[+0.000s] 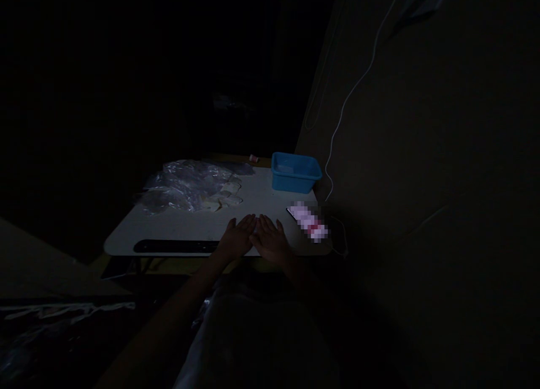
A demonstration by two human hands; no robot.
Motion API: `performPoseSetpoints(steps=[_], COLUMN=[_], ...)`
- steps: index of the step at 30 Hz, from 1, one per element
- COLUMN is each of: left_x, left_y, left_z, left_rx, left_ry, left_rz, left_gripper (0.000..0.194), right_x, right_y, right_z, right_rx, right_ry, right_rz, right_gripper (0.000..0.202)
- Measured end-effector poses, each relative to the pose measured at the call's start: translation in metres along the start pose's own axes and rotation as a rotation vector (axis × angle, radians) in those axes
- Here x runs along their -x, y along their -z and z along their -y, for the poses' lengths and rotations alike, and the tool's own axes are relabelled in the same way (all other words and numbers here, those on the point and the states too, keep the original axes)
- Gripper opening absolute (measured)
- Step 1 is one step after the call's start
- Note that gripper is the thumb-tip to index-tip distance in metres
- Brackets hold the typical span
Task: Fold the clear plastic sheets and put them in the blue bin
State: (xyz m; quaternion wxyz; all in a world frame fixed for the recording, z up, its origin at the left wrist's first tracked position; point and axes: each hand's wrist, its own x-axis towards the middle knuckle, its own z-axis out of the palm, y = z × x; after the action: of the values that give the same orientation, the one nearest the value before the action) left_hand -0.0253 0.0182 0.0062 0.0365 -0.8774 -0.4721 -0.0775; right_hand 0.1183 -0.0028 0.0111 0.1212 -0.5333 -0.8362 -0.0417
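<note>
Both hands are held side by side over the front edge of a white table, fingers stretched out and pointing away from me. My left hand is open and holds nothing. Its fingertips come close to those of my right hand, which is open too, with its thumb side next to the left one. A phone-like object with a bright, pixelated screen lies to the right of my right hand. Left of my left hand, a long black strip runs along the table's front edge.
Crumpled clear plastic covers the table's back left, with whitish gloves beside it. A blue basin stands at the back right. A small red-and-white item sits behind. A white cable hangs along the right wall.
</note>
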Motion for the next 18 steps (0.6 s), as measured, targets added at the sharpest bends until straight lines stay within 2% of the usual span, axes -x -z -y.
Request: performPoseSetpoints(steps=[10, 18], left_x=[0.0017, 0.0015], left_y=[0.0017, 0.0036], left_z=[-0.0023, -0.0025], left_rx=[-0.005, -0.014], left_ry=[0.015, 0.029], left_rz=[-0.036, -0.008], left_gripper=[0.050, 0.051], right_x=[0.0007, 0.0014], right_y=[-0.0038, -0.0045], right_z=[-0.0015, -0.0002], right_rx=[0.015, -0.027], right_ry=[0.005, 0.007], right_rz=[-0.044, -0.087], right_gripper=[0.051, 0.050])
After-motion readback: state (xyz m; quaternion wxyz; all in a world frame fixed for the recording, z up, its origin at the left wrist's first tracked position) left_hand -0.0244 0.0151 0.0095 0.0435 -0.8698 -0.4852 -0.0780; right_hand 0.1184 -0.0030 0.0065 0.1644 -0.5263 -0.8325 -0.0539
